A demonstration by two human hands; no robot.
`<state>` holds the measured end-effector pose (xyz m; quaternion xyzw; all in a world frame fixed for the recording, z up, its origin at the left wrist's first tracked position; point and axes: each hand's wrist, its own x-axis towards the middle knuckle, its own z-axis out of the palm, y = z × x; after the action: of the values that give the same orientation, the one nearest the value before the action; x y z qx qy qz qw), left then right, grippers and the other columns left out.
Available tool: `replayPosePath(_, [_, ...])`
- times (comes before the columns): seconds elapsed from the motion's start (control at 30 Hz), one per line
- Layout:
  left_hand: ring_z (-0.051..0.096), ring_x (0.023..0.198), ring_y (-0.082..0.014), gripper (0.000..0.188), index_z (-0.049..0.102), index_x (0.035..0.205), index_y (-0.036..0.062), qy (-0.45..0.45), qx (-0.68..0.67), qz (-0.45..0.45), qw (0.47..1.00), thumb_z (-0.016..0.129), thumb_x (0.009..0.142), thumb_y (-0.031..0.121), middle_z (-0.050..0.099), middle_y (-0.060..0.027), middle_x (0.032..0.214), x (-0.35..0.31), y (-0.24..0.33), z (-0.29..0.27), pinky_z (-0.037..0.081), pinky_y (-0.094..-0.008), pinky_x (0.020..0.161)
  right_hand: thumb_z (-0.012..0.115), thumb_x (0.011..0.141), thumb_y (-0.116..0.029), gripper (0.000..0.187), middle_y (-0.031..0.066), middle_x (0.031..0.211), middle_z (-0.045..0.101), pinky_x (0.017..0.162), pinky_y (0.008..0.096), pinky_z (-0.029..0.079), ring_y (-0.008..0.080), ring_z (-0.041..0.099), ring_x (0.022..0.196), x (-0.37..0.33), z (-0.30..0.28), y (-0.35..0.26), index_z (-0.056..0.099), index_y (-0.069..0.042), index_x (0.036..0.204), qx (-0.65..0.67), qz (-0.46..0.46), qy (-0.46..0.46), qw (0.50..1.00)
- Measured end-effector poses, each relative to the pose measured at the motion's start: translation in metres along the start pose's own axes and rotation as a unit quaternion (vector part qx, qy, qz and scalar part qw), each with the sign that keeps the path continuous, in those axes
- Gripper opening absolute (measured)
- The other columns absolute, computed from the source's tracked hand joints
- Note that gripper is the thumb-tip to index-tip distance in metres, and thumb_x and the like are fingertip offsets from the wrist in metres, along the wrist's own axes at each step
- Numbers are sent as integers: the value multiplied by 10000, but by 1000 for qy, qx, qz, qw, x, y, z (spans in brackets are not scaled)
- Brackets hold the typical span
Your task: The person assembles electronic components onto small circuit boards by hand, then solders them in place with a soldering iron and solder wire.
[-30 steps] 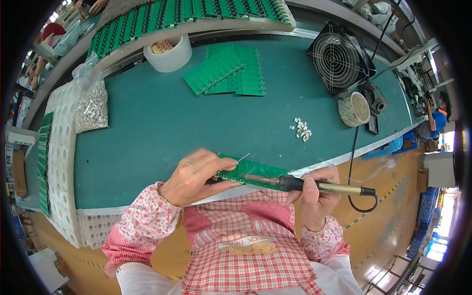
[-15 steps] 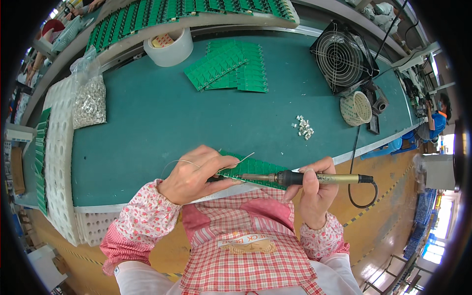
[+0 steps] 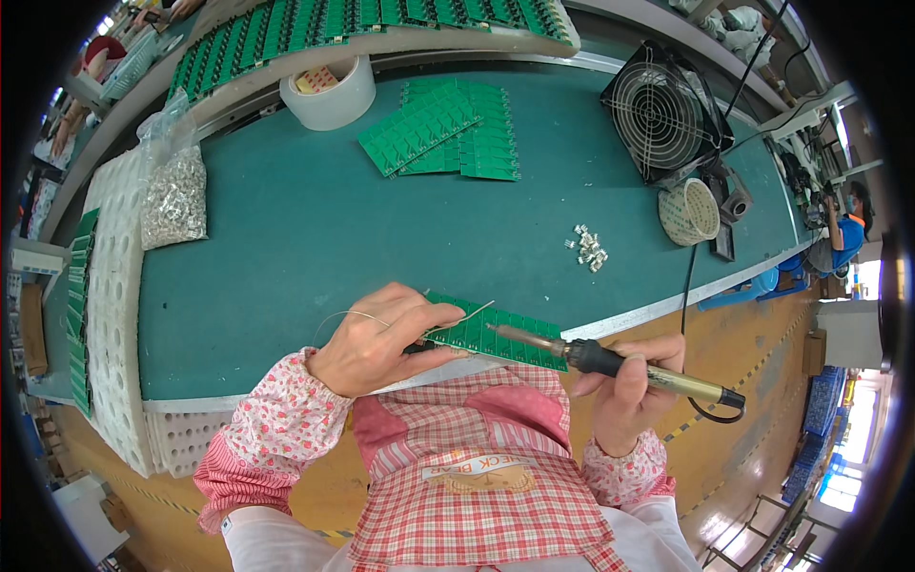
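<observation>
My left hand [image 3: 370,336] is closed at the table's near edge, pinching the left end of a green circuit board strip [image 3: 522,345]. A thin solder wire [image 3: 475,313] runs through the same fingers, its free end sticking out over the board. Something dark shows under the thumb, too hidden to name. My right hand [image 3: 631,398] grips a soldering iron [image 3: 599,359] by its dark and gold handle. Its metal tip points left, over the board, a short way from the wire; whether it touches the board I cannot tell.
Small metallic parts [image 3: 589,250] lie loose on the green table. Beyond are stacked green boards [image 3: 429,129], a tape roll [image 3: 329,100] and a foam rack of boards [image 3: 381,38]. A bag of parts [image 3: 174,195] stands left; a fan [image 3: 658,112] and a round tub [image 3: 688,212] stand right.
The soldering iron's tip has drawn back to the right from my left fingers, and its handle now tilts down to the right. My left hand, board and wire stay nearly still.
</observation>
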<state>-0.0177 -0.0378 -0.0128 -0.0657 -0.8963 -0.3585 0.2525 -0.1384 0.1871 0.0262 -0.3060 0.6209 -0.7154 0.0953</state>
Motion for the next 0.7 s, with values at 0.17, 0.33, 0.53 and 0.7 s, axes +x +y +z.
replayPosePath(0.17, [589,658,-204,415,619,987,30,4,9,0,1000,822,633,106,638,-55,782,3,3,-1,489,-309,603,521,938,-234,299,144,665,591,449,269,511,178,607,468,8,0,-5,379,26,977,-12,-89,16,996])
replayPosePath(0.33, [579,633,-201,393,606,989,30,14,7,5,1000,808,661,109,610,-57,737,3,3,1,476,-308,583,500,948,-374,376,151,590,570,397,271,475,174,531,405,10,13,-10,368,-23,976,-36,-153,35,987])
replayPosePath(0.53, [579,630,-199,396,603,993,31,11,-2,6,1000,808,664,114,608,-57,734,3,3,0,475,-308,578,483,956,-347,358,144,601,574,405,280,499,181,562,455,14,12,-6,337,-23,1001,7,-209,-15,978])
replayPosePath(0.7, [579,630,-197,400,603,996,35,8,1,8,1000,809,663,116,607,-53,729,3,2,0,475,-305,574,468,964,-337,345,135,601,580,409,280,502,181,565,460,13,11,-6,337,-20,995,-7,-204,-22,979])
